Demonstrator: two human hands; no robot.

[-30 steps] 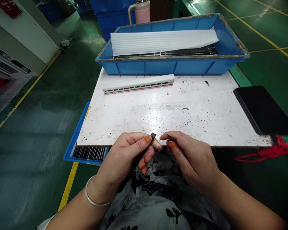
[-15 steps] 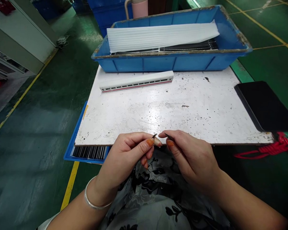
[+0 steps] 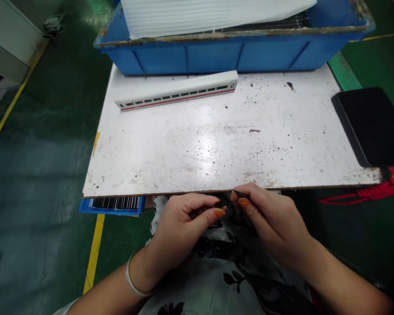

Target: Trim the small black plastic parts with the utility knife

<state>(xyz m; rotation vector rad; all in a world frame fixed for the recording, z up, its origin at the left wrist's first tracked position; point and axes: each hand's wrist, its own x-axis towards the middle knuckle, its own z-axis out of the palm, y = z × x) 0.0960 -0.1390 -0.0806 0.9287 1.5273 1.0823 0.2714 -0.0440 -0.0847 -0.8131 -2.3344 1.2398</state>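
Just below the table's front edge, my left hand (image 3: 180, 227) has its thumb and index fingertip slightly apart, with nothing I can make out between them; its other fingers are curled and mostly hidden. Close on its right, my right hand (image 3: 272, 214) pinches a thin dark pointed piece (image 3: 238, 193) between thumb and index finger. The piece points left, and most of it is covered by the fingers. Farther back on the white table (image 3: 170, 148) lies a long white model train car shell (image 3: 180, 89) with dark windows and a red stripe, apart from both hands.
A blue bin (image 3: 213, 57) stands along the table's back, holding a white foam sheet (image 3: 197, 17) over dark parts. A black flat device (image 3: 374, 127) lies at the right, near a red cord (image 3: 377, 192). Under the left front edge, a blue tray (image 3: 111, 210) holds dark strips.
The view has tipped down and closer. My hands have lowered from the table edge. The small dark piece between my left thumb and index finger no longer shows; my right hand keeps its pinch.
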